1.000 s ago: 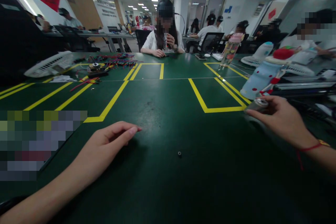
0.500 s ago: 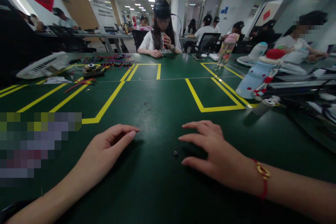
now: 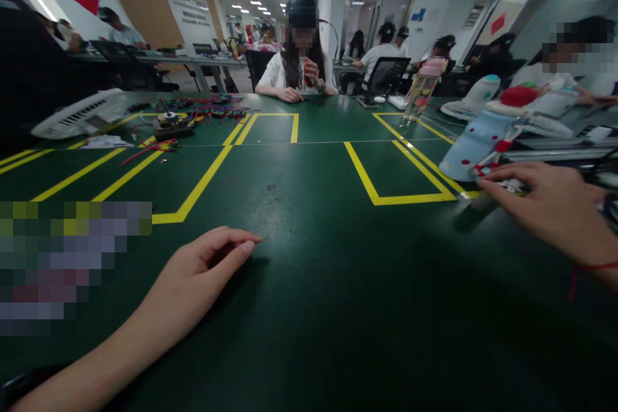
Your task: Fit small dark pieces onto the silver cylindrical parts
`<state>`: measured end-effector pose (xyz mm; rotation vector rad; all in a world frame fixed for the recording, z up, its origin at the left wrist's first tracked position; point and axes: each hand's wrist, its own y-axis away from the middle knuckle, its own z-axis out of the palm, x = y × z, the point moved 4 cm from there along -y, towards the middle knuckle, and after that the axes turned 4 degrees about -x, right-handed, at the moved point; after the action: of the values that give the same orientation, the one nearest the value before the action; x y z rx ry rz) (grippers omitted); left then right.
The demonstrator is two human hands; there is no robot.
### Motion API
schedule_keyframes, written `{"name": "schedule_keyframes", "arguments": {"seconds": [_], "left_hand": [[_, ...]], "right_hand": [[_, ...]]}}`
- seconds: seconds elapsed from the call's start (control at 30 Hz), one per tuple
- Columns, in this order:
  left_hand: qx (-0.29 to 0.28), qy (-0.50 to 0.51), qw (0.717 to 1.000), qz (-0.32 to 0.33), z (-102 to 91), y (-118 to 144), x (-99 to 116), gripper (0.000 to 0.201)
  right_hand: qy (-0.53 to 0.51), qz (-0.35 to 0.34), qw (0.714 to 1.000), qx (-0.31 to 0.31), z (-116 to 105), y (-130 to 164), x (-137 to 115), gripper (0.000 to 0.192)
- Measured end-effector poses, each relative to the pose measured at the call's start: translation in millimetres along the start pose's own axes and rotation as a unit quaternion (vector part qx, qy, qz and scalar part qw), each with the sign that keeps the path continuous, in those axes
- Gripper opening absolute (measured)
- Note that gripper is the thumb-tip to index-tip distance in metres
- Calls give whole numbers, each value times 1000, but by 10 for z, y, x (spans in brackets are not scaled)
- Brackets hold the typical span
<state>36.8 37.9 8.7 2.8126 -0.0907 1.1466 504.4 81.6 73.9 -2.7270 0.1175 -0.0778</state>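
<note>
My left hand (image 3: 197, 277) lies palm down on the dark green table (image 3: 313, 251), fingers loosely apart and holding nothing. My right hand (image 3: 550, 206), a red cord at its wrist, reaches to the right edge. Its fingertips are drawn together over a small silvery container (image 3: 483, 202), just outside a yellow taped box (image 3: 400, 170). The small black ring no longer lies on the table between my hands, and my right fingers hide whatever they pinch.
A pale blue bottle with red dots (image 3: 470, 145) lies tilted behind the container. A white fan (image 3: 80, 114) and a heap of coloured wires (image 3: 212, 109) are at far left. A clear bottle (image 3: 422, 90) stands at the back right. A person (image 3: 302, 58) sits opposite, and others work nearby.
My right hand came from the container to the small black ring at table centre, covered it, then went back right to the container. The ring is gone from the table. My left hand stayed.
</note>
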Motion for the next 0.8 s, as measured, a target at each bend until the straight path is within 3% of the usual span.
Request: {"name": "schedule_keyframes", "arguments": {"seconds": [0.2, 0.4, 0.53, 0.63, 0.8], "left_hand": [[1, -5, 1000, -12, -6, -2, 15, 37], [0, -5, 1000, -16, 1, 6, -11, 37], [-6, -2, 1000, -16, 3, 13, -18, 36], [-9, 2, 1000, -15, 6, 10, -18, 37], [-9, 3, 1000, -14, 14, 0, -28, 37]], "right_hand": [[52, 66, 990, -116, 145, -61, 321, 43], [61, 132, 986, -83, 149, -82, 492, 46], [70, 159, 978, -119, 141, -67, 581, 49], [65, 197, 972, -106, 132, -63, 638, 49], [63, 202, 969, -128, 210, -97, 693, 52]]}}
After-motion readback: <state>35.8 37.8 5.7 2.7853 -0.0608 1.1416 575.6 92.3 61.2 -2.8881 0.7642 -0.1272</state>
